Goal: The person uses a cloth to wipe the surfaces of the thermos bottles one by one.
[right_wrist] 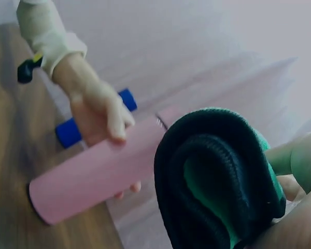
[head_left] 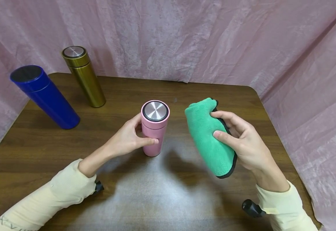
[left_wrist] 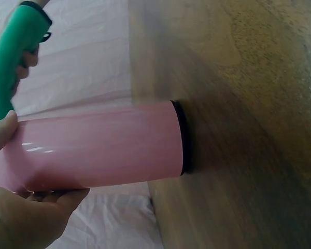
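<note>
A pink thermos flask (head_left: 153,138) with a silver-topped lid stands about upright near the table's middle. My left hand (head_left: 127,136) grips its side, thumb across the front and fingers behind. In the left wrist view the flask's dark base (left_wrist: 182,137) is right at the wooden surface. To the right, my right hand (head_left: 243,138) holds a folded green cloth (head_left: 208,134) with black edging, pinched between thumb and fingers above the table. The right wrist view shows the cloth's folded end (right_wrist: 212,176) close up, with the pink flask beyond it.
At the back left of the wooden table (head_left: 214,205) stand a blue flask (head_left: 49,99) and a gold flask (head_left: 87,80). Pink curtains (head_left: 156,38) hang behind the table and along its sides. Black wrist-worn devices (head_left: 252,208) show below the sleeves.
</note>
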`<action>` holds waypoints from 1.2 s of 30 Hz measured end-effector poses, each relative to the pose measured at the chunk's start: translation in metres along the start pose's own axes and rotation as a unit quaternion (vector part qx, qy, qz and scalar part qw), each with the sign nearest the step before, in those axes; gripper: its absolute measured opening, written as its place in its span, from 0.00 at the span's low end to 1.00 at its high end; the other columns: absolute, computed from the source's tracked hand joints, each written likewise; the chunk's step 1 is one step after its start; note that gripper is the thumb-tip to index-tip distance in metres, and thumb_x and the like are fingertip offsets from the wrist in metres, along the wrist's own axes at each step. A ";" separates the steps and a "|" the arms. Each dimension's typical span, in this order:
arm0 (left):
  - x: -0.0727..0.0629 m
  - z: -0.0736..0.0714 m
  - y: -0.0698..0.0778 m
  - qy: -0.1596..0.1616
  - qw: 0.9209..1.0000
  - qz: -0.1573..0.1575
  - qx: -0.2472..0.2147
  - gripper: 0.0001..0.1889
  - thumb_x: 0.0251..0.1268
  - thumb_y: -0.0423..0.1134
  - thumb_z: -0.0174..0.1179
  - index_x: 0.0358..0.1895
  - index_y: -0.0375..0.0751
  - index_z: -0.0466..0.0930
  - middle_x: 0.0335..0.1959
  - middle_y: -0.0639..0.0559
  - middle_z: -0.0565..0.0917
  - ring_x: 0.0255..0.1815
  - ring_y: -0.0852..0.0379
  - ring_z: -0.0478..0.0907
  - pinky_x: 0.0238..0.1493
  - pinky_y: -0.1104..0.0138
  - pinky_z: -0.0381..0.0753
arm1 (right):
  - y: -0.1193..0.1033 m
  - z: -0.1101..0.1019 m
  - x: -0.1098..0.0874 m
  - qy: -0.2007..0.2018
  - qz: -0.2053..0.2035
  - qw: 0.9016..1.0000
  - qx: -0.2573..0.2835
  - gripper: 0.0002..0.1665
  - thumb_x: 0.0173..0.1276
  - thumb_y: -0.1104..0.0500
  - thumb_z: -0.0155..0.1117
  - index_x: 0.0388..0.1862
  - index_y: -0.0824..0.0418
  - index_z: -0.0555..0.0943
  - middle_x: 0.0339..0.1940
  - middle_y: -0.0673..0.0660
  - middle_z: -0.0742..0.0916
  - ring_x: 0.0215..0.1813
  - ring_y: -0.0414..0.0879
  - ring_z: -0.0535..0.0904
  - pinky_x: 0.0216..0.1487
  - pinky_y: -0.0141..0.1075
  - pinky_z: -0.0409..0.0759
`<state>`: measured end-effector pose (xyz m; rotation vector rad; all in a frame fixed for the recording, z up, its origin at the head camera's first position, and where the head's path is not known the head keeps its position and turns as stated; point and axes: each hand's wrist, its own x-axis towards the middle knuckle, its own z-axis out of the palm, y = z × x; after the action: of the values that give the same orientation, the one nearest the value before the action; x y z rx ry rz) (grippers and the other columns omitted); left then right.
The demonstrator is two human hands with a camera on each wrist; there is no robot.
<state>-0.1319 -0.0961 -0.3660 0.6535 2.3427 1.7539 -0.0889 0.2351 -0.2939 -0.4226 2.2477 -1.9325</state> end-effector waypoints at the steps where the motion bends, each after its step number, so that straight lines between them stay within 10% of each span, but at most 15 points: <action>1: 0.000 0.000 0.000 0.000 1.000 0.000 -0.002 0.39 0.53 0.33 0.79 0.69 0.39 0.69 0.58 0.45 0.81 0.55 0.49 0.81 0.59 0.52 0.80 | -0.003 0.002 0.001 -0.007 -0.003 1.000 0.002 0.26 0.75 0.69 0.63 0.70 0.59 0.75 0.62 0.60 0.79 0.56 0.50 0.78 0.47 0.35 0.84; 21: -0.006 -0.006 -0.002 -0.020 1.000 0.023 0.003 0.42 0.59 0.31 0.76 0.75 0.40 0.64 0.63 0.48 0.78 0.62 0.50 0.77 0.66 0.53 0.76 | -0.047 0.050 0.057 -0.102 -0.053 0.989 -0.096 0.25 0.73 0.59 0.69 0.68 0.50 0.82 0.59 0.53 0.85 0.55 0.51 0.80 0.49 0.41 0.83; 36: -0.007 -0.006 -0.002 -0.010 0.999 0.029 0.013 0.39 0.59 0.29 0.76 0.72 0.34 0.66 0.62 0.43 0.79 0.61 0.48 0.79 0.65 0.54 0.77 | -0.047 0.040 0.066 -0.092 -0.012 0.980 -0.175 0.24 0.74 0.56 0.68 0.68 0.47 0.82 0.48 0.56 0.88 0.40 0.51 0.83 0.38 0.37 0.83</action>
<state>-0.1284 -0.1051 -0.3670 0.7472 2.3590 1.7348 -0.1343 0.1713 -0.2498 -0.6452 2.4642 -1.4347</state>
